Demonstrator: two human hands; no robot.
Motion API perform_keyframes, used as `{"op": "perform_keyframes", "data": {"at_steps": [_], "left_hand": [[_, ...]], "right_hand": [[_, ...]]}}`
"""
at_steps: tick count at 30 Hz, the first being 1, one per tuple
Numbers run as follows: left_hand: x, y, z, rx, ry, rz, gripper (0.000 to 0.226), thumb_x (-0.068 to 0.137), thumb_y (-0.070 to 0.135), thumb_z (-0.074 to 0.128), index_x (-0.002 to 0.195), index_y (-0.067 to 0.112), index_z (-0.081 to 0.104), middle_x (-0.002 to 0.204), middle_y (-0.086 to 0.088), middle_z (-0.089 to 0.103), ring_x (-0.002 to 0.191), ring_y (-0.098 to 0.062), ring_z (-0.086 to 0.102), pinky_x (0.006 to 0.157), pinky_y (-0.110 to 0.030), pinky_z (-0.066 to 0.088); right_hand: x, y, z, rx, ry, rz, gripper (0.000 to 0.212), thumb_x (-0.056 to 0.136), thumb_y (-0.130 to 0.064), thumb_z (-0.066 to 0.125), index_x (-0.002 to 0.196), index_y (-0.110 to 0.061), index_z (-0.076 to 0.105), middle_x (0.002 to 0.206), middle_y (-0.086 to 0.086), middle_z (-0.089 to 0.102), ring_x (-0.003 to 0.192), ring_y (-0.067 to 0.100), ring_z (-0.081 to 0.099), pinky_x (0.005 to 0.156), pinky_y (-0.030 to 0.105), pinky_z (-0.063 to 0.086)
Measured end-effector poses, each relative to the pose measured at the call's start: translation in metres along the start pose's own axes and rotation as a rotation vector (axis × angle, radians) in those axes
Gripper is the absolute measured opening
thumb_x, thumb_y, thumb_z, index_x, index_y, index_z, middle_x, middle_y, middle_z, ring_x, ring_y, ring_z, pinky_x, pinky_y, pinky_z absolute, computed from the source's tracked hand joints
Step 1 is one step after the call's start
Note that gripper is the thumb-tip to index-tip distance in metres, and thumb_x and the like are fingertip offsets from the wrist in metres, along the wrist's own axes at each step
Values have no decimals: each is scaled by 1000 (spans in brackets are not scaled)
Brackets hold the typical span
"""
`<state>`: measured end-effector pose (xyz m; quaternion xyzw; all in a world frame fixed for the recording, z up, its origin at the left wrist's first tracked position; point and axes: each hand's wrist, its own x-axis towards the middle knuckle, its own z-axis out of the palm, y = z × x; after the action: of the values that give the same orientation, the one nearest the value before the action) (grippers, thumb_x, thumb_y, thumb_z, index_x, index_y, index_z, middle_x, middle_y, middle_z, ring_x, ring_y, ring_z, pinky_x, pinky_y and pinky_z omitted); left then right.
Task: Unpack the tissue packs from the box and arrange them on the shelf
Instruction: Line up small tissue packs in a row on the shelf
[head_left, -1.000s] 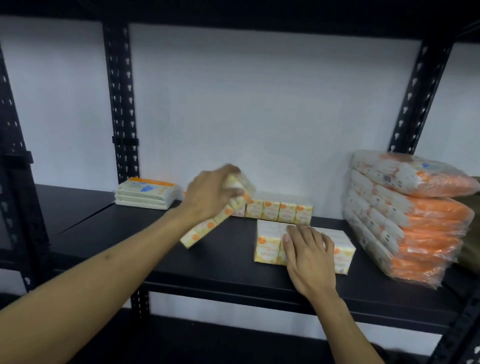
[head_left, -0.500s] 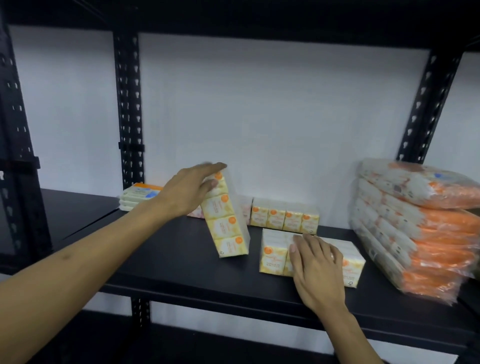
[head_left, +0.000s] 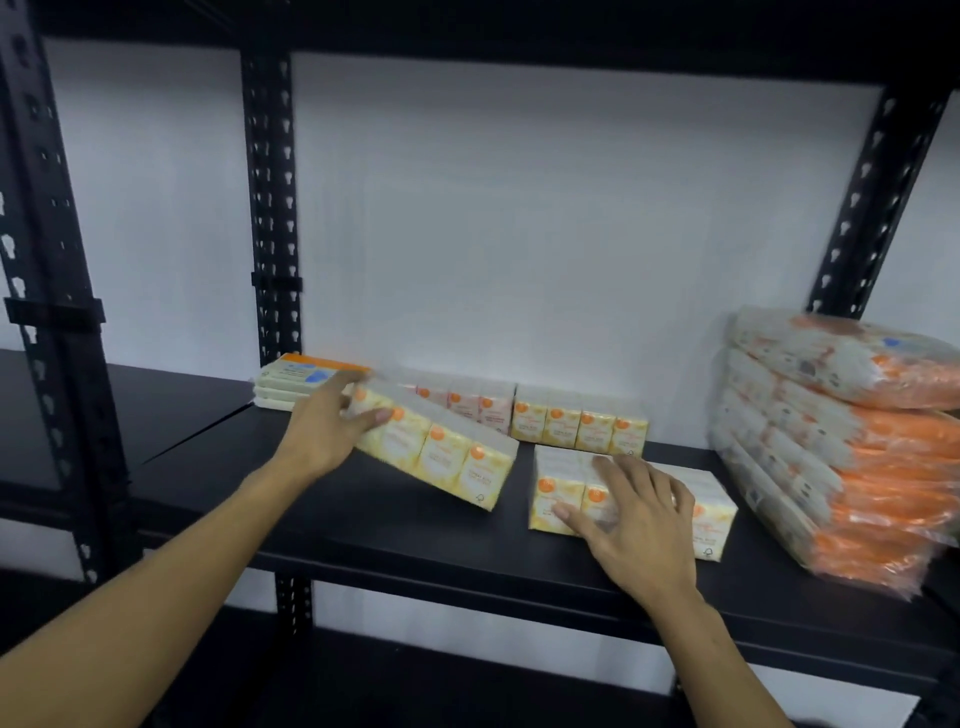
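Item in hand: yellow four-pack tissue strip (head_left: 436, 452), tilted, lower right corner on the black shelf (head_left: 363, 525), just left of the front yellow pack (head_left: 712, 512). Gripped at its raised left end by left hand (head_left: 324, 434), fingers (head_left: 382, 415) curled round it. Right hand (head_left: 641, 525) flat on the front yellow pack, fingers straight, pressing down, not clasping.

Already shelved: back yellow row (head_left: 581, 423) against the wall; pink row (head_left: 465, 402) behind the tilted strip; flat white packs with blue mark (head_left: 296, 376) at far left; orange-and-white wrapped stack (head_left: 841, 441) at far right.

Progress (a judgement): well under way; tilted strip not yet laid flat or aligned. Box out of view, so remaining count unknown.

Labels: orange round logo on each pack; printed text too blurred to read.
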<state>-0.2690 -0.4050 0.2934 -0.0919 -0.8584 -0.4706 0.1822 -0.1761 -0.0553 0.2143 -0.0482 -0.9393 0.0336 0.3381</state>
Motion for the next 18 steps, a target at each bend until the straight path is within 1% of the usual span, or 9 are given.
{"op": "perform_keyframes", "data": {"at_steps": [2,3,6,8,10,12,14,15,18], "left_hand": [[-13,-13,8,-48,-19,-58,56,86,28,79,134,19,51,103,6,66,86,0,63,69,-14,50],[-17,-20,11,-58,-24,-82,54,85,29,80,129,21,51,101,8,65,88,-1,63,74,-17,52],[-26,-30,16,-20,-46,-136,53,84,35,81,122,27,45,112,2,58,108,-19,60,89,-30,46],[-29,-28,16,7,-71,-139,61,86,37,79,132,24,42,122,-2,55,120,-24,56,94,-34,45],[-35,-20,16,52,-86,-67,74,88,29,77,147,23,32,141,-4,50,133,-25,49,106,-40,45],[-39,-10,19,277,-75,155,85,85,28,71,154,28,22,160,-2,31,147,-25,32,119,-45,33],[-41,2,28,584,-95,413,87,84,47,64,157,36,18,169,-4,8,156,-27,5,125,-52,14],[-40,8,35,660,-130,469,85,86,60,57,157,41,16,170,-3,0,156,-27,-5,126,-55,5],[-35,17,58,709,-245,428,83,85,85,34,157,48,12,170,1,-1,156,-29,-6,122,-59,-6]], "right_hand": [[0,-1,1,17,12,10,75,84,-84,37,135,-32,57,142,-5,53,132,18,45,110,41,26],[-1,-2,0,24,15,12,75,83,-84,37,134,-33,57,142,-5,53,131,18,45,110,40,26],[-2,-8,1,40,29,21,75,82,-84,38,134,-34,58,142,-4,54,131,19,45,109,40,25],[-2,-15,1,30,33,17,77,82,-85,36,135,-34,58,143,-3,54,132,19,45,108,40,25],[1,-20,-6,0,-5,0,83,80,-88,29,138,-34,55,146,-4,51,134,19,43,109,40,26],[6,-18,-16,-15,-95,-6,93,73,-92,23,144,-37,46,153,-5,43,140,18,36,110,41,24],[9,-10,-25,-11,-165,32,102,65,-96,30,151,-40,34,159,-4,33,146,20,26,112,48,20],[9,-6,-27,-22,-198,58,104,64,-97,36,153,-42,29,162,-3,27,150,22,19,112,53,17],[6,-2,-25,-97,-257,76,110,58,-98,28,153,-44,25,163,-3,25,152,25,13,114,60,11]]}}
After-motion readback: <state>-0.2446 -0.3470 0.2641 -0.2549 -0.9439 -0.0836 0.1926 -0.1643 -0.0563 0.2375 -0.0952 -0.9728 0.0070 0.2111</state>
